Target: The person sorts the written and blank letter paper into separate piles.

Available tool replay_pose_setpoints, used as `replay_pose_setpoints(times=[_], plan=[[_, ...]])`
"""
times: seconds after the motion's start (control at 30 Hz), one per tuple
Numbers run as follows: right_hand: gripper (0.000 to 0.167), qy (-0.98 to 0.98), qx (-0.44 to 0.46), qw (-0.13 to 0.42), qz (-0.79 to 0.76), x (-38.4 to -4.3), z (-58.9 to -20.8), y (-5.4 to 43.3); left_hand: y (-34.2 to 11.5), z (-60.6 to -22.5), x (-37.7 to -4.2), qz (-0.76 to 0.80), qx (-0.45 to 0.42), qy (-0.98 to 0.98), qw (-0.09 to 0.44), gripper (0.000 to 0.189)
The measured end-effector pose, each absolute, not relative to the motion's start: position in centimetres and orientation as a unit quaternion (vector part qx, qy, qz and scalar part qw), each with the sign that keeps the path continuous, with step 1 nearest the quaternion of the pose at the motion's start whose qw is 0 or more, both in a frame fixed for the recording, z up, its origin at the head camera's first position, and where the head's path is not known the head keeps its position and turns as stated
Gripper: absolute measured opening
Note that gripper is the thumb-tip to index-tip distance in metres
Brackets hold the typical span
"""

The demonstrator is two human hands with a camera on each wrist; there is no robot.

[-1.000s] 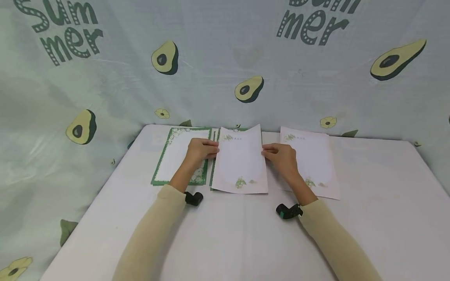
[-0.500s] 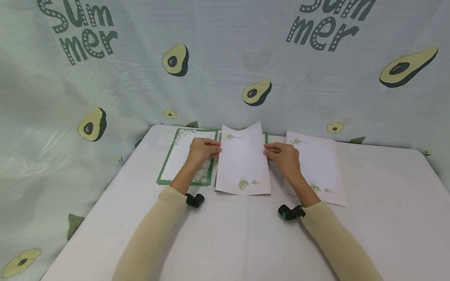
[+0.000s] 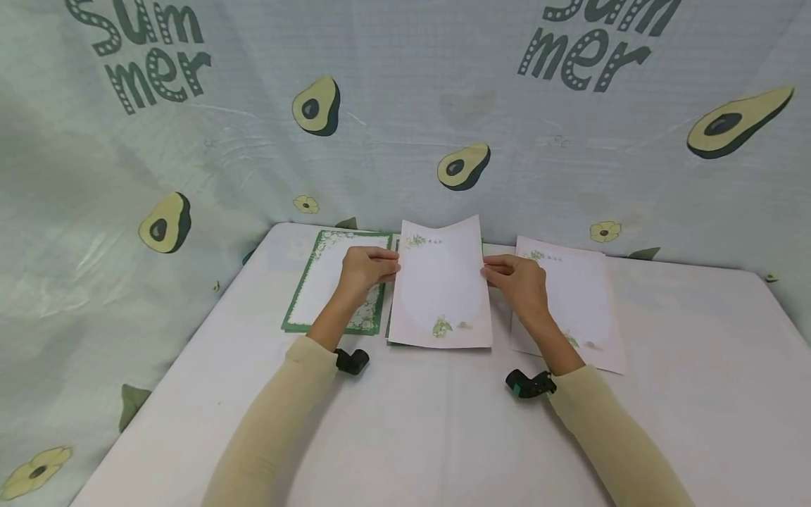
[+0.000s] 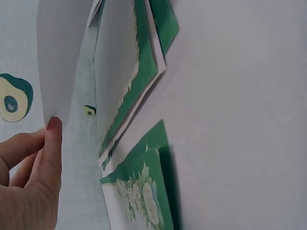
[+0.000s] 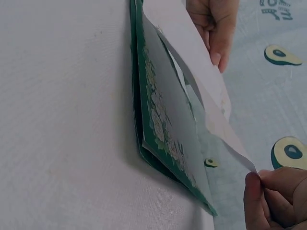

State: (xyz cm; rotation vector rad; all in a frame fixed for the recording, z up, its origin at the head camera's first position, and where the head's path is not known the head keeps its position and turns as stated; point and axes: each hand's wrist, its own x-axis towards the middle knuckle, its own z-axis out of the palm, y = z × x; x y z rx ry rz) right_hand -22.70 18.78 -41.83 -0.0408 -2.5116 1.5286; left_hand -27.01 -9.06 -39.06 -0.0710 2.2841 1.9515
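Observation:
Both hands hold a pale pink sheet of paper [image 3: 440, 282] with green flower prints, one at each side edge. My left hand [image 3: 366, 271] pinches its left edge between thumb and fingers; the left wrist view shows the thumb [image 4: 55, 127] against the sheet. My right hand [image 3: 516, 282] pinches the opposite edge, the grip visible in the right wrist view at the paper's corner. The sheet is raised and bowed over a stack of green-bordered paper [image 5: 168, 124], which it mostly covers in the head view.
Left of the held sheet lies another green-bordered stack [image 3: 323, 282]. To the right, more pink paper [image 3: 576, 303] lies partly under the right forearm. The white table [image 3: 405, 429] meets an avocado-printed cloth [image 3: 380, 141] behind it.
Between the earlier frames the view shifted slightly. The pink sheet and the right hand have moved a little to the right, and the sheet's top edge has risen. Both hands keep their pinch.

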Motion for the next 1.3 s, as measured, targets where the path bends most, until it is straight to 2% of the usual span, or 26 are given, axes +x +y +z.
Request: replay_pose_setpoints(times=[0.4, 1.0, 1.3], plan=[[0.025, -0.849, -0.011, 0.113, 0.516, -22.4, -41.7, 19.5, -8.5, -38.5, -26.6, 0.648, -0.015, 0.759, 0.058, 0.022], [0.025, -0.853, -0.010, 0.163, 0.495, -21.2, -40.9, 20.9, -7.0, -38.6, -26.4, 0.694, -0.007, 0.718, 0.054, 0.024], [0.024, -0.846, -0.031, 0.157, 0.509, -20.7, -40.5, 21.8, -6.0, -38.6, -26.2, 0.717, -0.004, 0.695, 0.056, 0.025]])
